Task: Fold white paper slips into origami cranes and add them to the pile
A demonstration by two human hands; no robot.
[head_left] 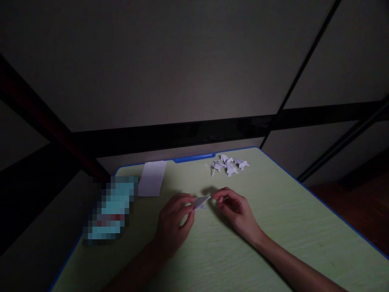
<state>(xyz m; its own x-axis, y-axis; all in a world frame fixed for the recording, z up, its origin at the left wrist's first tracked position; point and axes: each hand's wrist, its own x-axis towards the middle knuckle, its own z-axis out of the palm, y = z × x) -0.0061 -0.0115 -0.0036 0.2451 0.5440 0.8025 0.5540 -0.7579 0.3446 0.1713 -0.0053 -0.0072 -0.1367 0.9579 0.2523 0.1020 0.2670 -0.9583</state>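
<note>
My left hand (pixel 177 217) pinches a small piece of folded white paper (pixel 200 201) between thumb and fingers, above the middle of the table. The paper's pointed tip faces right. My right hand (pixel 232 207) is just right of that tip, with its fingers bent and slightly apart. A narrow gap shows between the right fingertips and the paper, and I see nothing held in that hand. Farther back, several white origami figures (pixel 231 167) lie clustered together. Their pointed tops and small splayed corners are visible.
A stack of white paper sheets (pixel 152 178) lies at the table's back left. Nearer on the left is a blurred-out turquoise object (pixel 114 209). The pale green table (pixel 273 247) has a blue rim. Dark-banded panels (pixel 170 73) stand behind it.
</note>
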